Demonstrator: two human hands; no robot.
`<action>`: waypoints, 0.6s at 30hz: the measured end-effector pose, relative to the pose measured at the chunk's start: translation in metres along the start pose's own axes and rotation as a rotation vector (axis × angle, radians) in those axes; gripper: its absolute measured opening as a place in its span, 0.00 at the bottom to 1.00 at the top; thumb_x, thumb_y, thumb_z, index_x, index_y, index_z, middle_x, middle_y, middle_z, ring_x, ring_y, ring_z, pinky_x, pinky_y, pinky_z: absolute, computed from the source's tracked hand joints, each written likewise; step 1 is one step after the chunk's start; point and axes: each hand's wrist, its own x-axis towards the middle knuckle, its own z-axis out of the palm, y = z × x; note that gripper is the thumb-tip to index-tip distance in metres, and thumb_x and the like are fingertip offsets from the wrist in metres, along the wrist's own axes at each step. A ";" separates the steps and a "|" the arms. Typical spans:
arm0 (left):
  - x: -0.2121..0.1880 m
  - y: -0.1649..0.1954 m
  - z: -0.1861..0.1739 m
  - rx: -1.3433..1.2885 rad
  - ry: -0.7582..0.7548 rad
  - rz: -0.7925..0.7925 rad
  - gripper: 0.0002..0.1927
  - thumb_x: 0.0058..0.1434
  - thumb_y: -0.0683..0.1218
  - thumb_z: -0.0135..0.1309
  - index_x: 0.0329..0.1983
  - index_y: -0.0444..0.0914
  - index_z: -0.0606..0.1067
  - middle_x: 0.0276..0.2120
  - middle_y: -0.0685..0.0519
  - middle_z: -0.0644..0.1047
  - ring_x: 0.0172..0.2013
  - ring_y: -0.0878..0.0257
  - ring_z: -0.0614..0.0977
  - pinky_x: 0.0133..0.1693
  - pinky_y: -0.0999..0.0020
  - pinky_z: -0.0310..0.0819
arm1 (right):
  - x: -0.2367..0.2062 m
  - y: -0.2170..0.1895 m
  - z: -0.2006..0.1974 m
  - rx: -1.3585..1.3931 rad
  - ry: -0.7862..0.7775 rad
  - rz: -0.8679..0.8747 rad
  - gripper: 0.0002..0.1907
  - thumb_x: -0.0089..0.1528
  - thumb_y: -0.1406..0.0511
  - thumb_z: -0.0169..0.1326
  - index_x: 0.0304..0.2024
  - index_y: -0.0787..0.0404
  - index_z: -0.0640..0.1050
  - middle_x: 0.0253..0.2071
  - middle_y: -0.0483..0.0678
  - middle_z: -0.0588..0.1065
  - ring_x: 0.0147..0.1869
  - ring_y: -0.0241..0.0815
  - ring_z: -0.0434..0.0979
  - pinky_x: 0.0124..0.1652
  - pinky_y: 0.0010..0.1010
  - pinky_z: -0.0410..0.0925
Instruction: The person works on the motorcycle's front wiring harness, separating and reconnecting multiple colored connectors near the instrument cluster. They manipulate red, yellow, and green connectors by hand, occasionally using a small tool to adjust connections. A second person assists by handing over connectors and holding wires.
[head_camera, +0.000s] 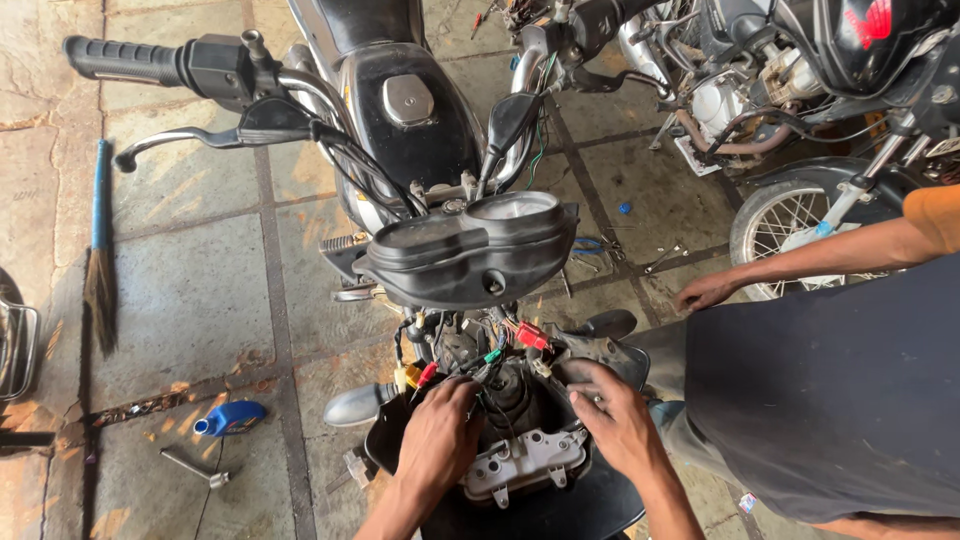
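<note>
Down at the front of the motorcycle, both hands are buried in the open headlight shell (520, 455). Left hand (437, 440) has its fingers curled down into the tangle of wires (480, 375), seemingly pinching something, though the fingertips are hidden, so exactly what I cannot tell. Right hand (622, 425) sits on the opposite rim, fingers bent and pressed on the shell's edge beside a grey bracket (522, 467). Coloured connectors (530, 336) — red, green, yellow — hang loose just above the knuckles. Over them tilts the instrument cluster (470, 250), back towards the camera, with the tank (405, 105) and the handlebar grip (120, 58) beyond.

This looks like the wiring step: sorting or seating leads inside the shell while the right hand steadies it. The next move, by my reading, calls for a fine two-finger grip and a clear look at which plug meets which — the bundle is dense.

Off right, another person's hand (705, 292) reaches towards the floor near a second bike's wheel (790, 225). On the left floor lie a blue bottle (232, 417), a wrench (195, 466) and a broom (100, 250).
</note>
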 end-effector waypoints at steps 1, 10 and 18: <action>0.009 -0.002 0.002 0.000 -0.093 -0.031 0.22 0.59 0.46 0.57 0.57 0.35 0.72 0.55 0.40 0.76 0.57 0.43 0.76 0.57 0.53 0.70 | 0.001 -0.002 0.000 -0.020 -0.007 0.014 0.24 0.60 0.62 0.54 0.60 0.57 0.74 0.57 0.49 0.79 0.56 0.45 0.83 0.49 0.41 0.76; 0.049 -0.032 0.010 0.307 -0.159 0.001 0.34 0.50 0.49 0.65 0.59 0.35 0.69 0.59 0.39 0.72 0.56 0.44 0.73 0.51 0.46 0.67 | 0.004 -0.007 0.020 -0.469 -0.330 0.193 0.27 0.62 0.56 0.56 0.63 0.53 0.72 0.57 0.55 0.78 0.60 0.51 0.79 0.59 0.40 0.71; 0.050 -0.037 0.028 0.548 -0.320 -0.053 0.23 0.59 0.42 0.54 0.58 0.33 0.70 0.36 0.45 0.80 0.45 0.53 0.79 0.46 0.56 0.76 | 0.002 0.018 0.085 -0.563 -0.534 0.025 0.29 0.60 0.65 0.56 0.63 0.65 0.68 0.61 0.63 0.71 0.60 0.56 0.76 0.58 0.40 0.71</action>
